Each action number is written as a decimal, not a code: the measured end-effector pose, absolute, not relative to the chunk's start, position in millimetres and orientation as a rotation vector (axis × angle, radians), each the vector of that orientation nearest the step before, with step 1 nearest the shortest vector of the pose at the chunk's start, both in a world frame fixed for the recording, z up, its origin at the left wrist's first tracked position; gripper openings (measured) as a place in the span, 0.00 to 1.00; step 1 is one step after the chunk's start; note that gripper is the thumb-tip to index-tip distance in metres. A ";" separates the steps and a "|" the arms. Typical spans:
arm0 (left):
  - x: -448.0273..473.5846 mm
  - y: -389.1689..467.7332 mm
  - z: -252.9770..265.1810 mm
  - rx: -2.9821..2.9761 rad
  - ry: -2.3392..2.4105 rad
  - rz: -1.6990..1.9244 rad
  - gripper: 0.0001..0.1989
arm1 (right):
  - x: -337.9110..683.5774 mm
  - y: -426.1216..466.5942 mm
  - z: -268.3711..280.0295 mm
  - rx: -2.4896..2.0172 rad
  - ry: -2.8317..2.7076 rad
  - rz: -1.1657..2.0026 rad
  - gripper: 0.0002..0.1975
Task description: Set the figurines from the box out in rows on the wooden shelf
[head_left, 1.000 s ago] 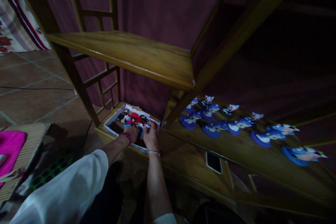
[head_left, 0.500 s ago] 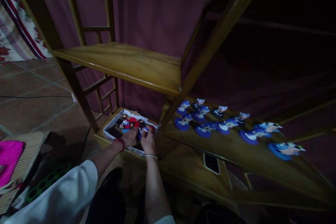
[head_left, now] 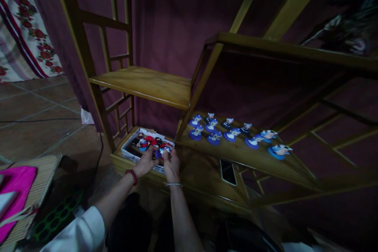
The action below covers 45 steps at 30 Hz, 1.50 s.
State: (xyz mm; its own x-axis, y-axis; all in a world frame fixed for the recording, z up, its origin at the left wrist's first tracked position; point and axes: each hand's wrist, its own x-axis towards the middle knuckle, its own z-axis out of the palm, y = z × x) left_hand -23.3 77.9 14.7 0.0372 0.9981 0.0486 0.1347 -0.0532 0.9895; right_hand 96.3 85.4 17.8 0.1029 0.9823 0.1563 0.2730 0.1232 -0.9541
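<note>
A small figurine [head_left: 164, 150] with white and blue-purple colours and a purple base is held between my two hands, just over the box. My left hand [head_left: 145, 163], with a red bead bracelet at the wrist, has its fingers closed at the base side. My right hand [head_left: 171, 166], wearing a silver bangle, grips the figurine's other end. Beneath them a shallow white box [head_left: 127, 153] stands on the low shelf. Inside lie several figurines, among them red ones [head_left: 151, 140] and black ones; my hands partly cover them.
To the right, several purple-based figurines [head_left: 232, 134] stand in rows on a wooden shelf [head_left: 203, 146], with darker ones behind. A phone [head_left: 228, 171] lies on the lower board. Above the box juts a wooden shelf [head_left: 147, 84]. A pink cloth [head_left: 22, 189] lies at the left.
My hands have lifted the figurine slightly from among the others in the box, and it shows more clearly between them. The camera view has shifted, revealing more of the upper shelf at right.
</note>
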 end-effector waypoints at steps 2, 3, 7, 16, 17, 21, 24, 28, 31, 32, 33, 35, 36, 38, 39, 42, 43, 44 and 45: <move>-19.8 66.3 21.3 1.303 1.182 1.223 0.21 | 99.3 73.8 28.1 -1.282 -1.332 0.911 0.17; -18.4 59.9 26.5 1.273 1.154 1.233 0.21 | 100.8 67.4 34.4 -1.255 -1.318 0.939 0.17; -14.8 30.8 54.3 1.057 1.020 1.265 0.25 | 105.1 39.5 63.6 -1.164 -1.293 1.000 0.17; -13.7 -38.0 111.1 0.927 0.684 1.338 0.27 | 110.9 -21.3 129.7 -1.021 -1.403 0.954 0.13; -13.5 -44.8 116.7 0.925 0.657 1.339 0.27 | 112.0 -27.3 136.0 -1.013 -1.418 0.937 0.13; -11.1 -67.2 134.6 0.914 0.538 1.349 0.25 | 115.7 -49.4 158.2 -0.981 -1.451 0.936 0.12; -9.1 -80.2 143.4 0.922 0.478 1.340 0.24 | 117.1 -63.8 171.3 -0.975 -1.444 0.942 0.12; -8.1 -96.3 152.0 0.903 0.454 1.343 0.24 | 117.3 -79.5 184.1 -1.003 -1.384 0.936 0.12; -8.7 -107.4 157.2 0.900 0.446 1.360 0.21 | 117.1 -89.7 191.1 -0.995 -1.367 0.930 0.15; -9.1 -110.8 158.7 0.903 0.446 1.365 0.20 | 117.1 -93.1 193.2 -0.986 -1.376 0.920 0.15; -9.4 -114.0 160.1 0.908 0.445 1.368 0.19 | 117.2 -96.4 195.0 -0.973 -1.390 0.907 0.15; -9.9 -120.2 162.7 0.920 0.440 1.363 0.18 | 117.2 -103.0 198.5 -0.944 -1.418 0.877 0.15; -10.0 -123.2 163.9 0.926 0.434 1.357 0.19 | 117.3 -106.2 200.2 -0.933 -1.431 0.862 0.15; -9.6 -129.2 166.2 0.932 0.418 1.352 0.19 | 117.4 -112.4 203.3 -0.925 -1.459 0.838 0.14; -9.2 -132.0 167.2 0.931 0.409 1.355 0.19 | 117.5 -115.2 204.9 -0.926 -1.472 0.826 0.14; -8.4 -139.2 169.7 0.918 0.375 1.366 0.19 | 118.2 -121.5 209.2 -0.935 -1.497 0.801 0.15; -8.3 -140.9 170.4 0.914 0.362 1.370 0.18 | 118.6 -122.7 210.5 -0.935 -1.505 0.797 0.15; -8.3 -142.1 171.0 0.910 0.351 1.372 0.18 | 119.0 -123.5 211.7 -0.935 -1.516 0.795 0.15; -8.4 -143.0 171.4 0.906 0.341 1.373 0.18 | 119.4 -123.8 212.7 -0.933 -1.530 0.796 0.15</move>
